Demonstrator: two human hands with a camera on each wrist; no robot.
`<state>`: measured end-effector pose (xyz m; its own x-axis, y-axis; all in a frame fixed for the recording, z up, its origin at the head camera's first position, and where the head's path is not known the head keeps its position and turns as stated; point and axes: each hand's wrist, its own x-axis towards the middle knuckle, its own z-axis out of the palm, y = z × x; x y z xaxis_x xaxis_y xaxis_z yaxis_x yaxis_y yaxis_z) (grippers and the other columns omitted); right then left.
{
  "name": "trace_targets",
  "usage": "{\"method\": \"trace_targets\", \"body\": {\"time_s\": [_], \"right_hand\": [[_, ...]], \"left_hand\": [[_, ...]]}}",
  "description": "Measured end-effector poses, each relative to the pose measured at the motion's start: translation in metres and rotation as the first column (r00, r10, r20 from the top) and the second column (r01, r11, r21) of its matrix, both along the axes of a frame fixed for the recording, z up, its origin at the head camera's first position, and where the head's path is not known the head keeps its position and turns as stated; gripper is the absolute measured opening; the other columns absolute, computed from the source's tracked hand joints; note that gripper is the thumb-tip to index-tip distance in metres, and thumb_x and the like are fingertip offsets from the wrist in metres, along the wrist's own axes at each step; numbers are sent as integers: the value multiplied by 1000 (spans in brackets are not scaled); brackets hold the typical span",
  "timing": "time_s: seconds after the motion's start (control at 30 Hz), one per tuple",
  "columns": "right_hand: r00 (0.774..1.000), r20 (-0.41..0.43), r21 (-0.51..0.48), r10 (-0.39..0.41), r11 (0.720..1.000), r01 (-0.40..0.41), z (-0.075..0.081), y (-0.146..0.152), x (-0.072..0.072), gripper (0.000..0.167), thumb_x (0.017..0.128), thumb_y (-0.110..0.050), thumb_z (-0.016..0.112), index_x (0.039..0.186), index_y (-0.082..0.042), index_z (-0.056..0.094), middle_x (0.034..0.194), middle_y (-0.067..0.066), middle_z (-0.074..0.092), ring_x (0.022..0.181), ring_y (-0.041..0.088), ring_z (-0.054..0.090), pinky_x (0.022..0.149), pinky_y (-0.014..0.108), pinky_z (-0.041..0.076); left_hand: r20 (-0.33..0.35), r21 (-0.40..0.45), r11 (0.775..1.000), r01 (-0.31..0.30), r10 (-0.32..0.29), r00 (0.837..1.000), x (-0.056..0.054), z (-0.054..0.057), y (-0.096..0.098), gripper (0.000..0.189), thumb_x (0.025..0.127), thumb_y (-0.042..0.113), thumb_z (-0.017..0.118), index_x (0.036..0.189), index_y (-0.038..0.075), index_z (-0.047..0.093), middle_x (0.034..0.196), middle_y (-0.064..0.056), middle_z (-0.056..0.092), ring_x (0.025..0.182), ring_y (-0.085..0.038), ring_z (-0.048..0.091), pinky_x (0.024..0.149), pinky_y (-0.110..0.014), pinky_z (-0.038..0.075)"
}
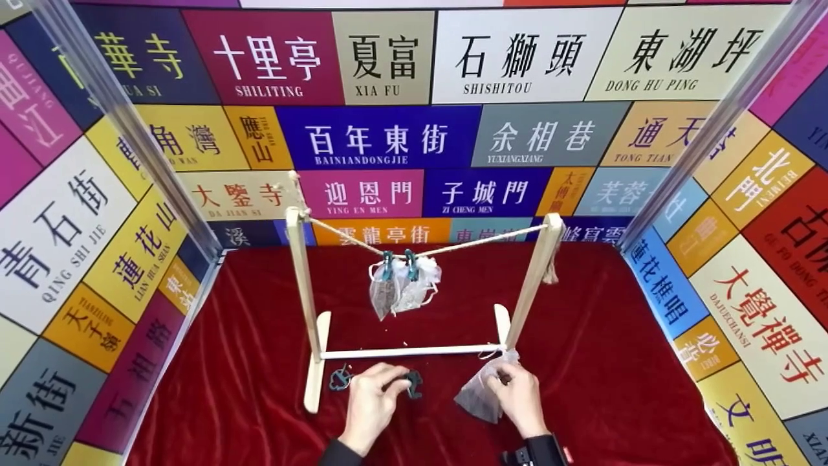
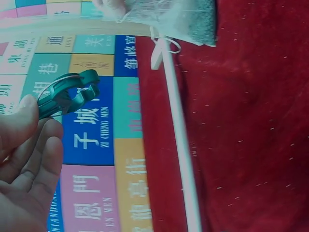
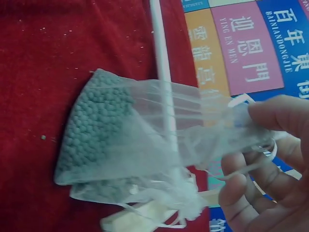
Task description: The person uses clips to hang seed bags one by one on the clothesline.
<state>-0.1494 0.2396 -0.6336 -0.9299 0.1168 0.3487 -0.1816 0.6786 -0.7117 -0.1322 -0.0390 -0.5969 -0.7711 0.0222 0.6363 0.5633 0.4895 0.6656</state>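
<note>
My left hand pinches a dark green clothes clip between thumb and fingers, its toothed end pointing away. In my right hand, thumb and fingers grip the gathered top of a sheer drawstring pouch filled with small round pellets at the bottom. A second pouch lies partly hidden behind it, beside the wooden foot of the stand. On the rope hang a darker-filled pouch and a paler pouch, each held by a green clip. Another green clip rests on the cloth left of my left hand.
The wooden stand has a left post, a right post and a white crossbar low between them. Red velvet cloth covers the table. Printed panels and clear corner strips enclose the back and sides.
</note>
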Motion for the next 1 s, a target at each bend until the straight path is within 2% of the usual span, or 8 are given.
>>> {"method": "trace_targets", "body": {"time_s": [0.17, 0.4, 0.5, 0.57, 0.67, 0.73, 0.87, 1.0], "right_hand": [[993, -84, 26, 86, 996, -84, 15, 1, 1, 15, 73, 2, 80, 79, -12, 78, 79, 0, 71, 70, 6, 60, 64, 20, 48], [979, -137, 50, 153, 988, -148, 55, 3, -7, 16, 74, 4, 81, 85, -9, 81, 77, -6, 68, 64, 2, 55, 59, 14, 44], [971, -155, 59, 181, 983, -174, 76, 5, -13, 15, 76, 4, 81, 87, -7, 81, 78, -5, 70, 64, 1, 56, 58, 13, 45], [963, -174, 58, 204, 979, -197, 90, 6, -17, 14, 78, 4, 80, 87, -7, 80, 78, -4, 72, 65, 1, 58, 59, 12, 46], [954, -197, 37, 225, 974, -222, 109, 6, -24, 15, 79, 5, 79, 87, -8, 79, 76, -4, 71, 65, 1, 58, 59, 12, 46], [949, -208, 23, 235, 972, -236, 121, 4, -28, 15, 79, 5, 79, 88, -7, 79, 74, -4, 70, 64, 0, 58, 58, 11, 46], [948, -203, -12, 246, 967, -253, 148, 0, -36, 12, 82, 3, 79, 92, -4, 80, 75, -2, 72, 63, 0, 59, 58, 11, 47], [944, -204, -52, 260, 960, -276, 174, -7, -42, 10, 86, 0, 80, 94, -6, 81, 76, -1, 73, 62, 3, 61, 57, 12, 48]], "left_hand": [[-132, 7, 1000, -8, 9, 991, 2, 28, -1, 22, 71, -2, 88, 90, 6, 81, 85, 0, 76, 72, -13, 73, 64, -21, 57], [-294, 45, 998, 32, -17, 956, -1, 81, 0, 26, 72, -6, 85, 95, 4, 80, 85, -5, 75, 72, -17, 72, 66, -24, 58], [-336, 82, 995, 54, -23, 942, -4, 106, 1, 25, 73, -9, 83, 96, 1, 79, 84, -8, 73, 72, -19, 71, 67, -24, 58], [-366, 93, 994, 54, -17, 931, -6, 122, 2, 20, 77, -6, 82, 96, 1, 79, 84, -8, 73, 72, -20, 71, 68, -24, 58], [-418, 90, 995, 38, 3, 909, -12, 146, 3, 10, 85, 3, 80, 95, 1, 79, 84, -8, 74, 73, -20, 71, 69, -25, 59], [-453, 90, 996, 28, 16, 891, -17, 160, 5, 10, 88, 7, 79, 95, 0, 80, 84, -9, 74, 73, -21, 71, 69, -26, 59], [-472, 106, 994, 10, 42, 880, -29, 186, 9, 12, 82, 0, 83, 94, -1, 80, 84, -10, 74, 75, -22, 71, 70, -28, 59], [-476, 102, 995, -21, 67, 877, -40, 205, 15, 17, 77, -3, 86, 93, -1, 80, 85, -10, 74, 76, -21, 70, 72, -28, 59]]}}
